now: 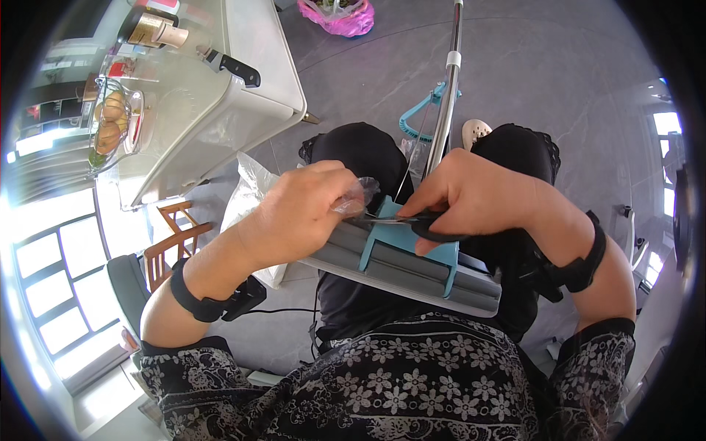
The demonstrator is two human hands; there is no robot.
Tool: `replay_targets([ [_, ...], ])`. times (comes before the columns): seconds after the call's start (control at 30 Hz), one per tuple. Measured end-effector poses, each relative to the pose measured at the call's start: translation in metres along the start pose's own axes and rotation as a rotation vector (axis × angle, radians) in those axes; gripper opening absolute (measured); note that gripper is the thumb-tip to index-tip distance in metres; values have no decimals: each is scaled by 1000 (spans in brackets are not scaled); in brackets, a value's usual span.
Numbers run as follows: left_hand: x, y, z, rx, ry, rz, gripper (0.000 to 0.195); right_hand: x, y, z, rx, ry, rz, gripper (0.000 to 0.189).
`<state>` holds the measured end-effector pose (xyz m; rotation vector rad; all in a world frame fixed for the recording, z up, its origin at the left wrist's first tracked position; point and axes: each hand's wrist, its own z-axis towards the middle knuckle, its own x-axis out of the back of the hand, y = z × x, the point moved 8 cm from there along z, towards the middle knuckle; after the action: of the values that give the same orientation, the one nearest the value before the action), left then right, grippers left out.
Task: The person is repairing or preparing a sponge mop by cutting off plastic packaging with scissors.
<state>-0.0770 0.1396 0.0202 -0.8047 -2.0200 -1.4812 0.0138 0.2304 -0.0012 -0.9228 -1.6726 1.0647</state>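
Observation:
Across my lap lies a sponge mop head with a turquoise plastic bracket (411,245) and a grey base (347,245). Its metal pole (443,127) runs up between my knees, with a turquoise lever (419,118) on it. In my right hand (469,193) are black-handled scissors (433,226), their blades pointing left over the bracket. My left hand (309,212) pinches a crumpled piece of clear plastic (358,195) close to the blade tips. Its fingertips are partly hidden by the plastic. What the blades touch cannot be told.
A white table (265,110) at the upper left bears a black-handled knife (240,69), a dark bottle (146,27) and a wire fruit basket (110,124). A white plastic bag (245,187) is beside my left arm. A pink bag (342,19) and a beige clog (475,132) are on the floor.

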Motion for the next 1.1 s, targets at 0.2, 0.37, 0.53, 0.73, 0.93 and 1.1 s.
replay_targets([
  [0.2,1,-3,0,35,2,-50,2,-5,-1,-7,-87,-1,12,40],
  [0.37,2,-1,2,47,-11,-39,4,-12,-16,-4,6,5,-560,34],
  [0.53,3,1,1,38,13,-35,5,-8,1,-1,22,44,-129,35],
  [0.73,4,-6,-2,47,60,-68,6,-10,6,-4,-138,18,11,36],
  [0.93,4,-4,-1,16,60,-85,7,-10,-19,-2,83,102,-426,36],
  [1.1,6,-4,-2,29,74,-88,6,-9,1,3,-29,46,67,38],
])
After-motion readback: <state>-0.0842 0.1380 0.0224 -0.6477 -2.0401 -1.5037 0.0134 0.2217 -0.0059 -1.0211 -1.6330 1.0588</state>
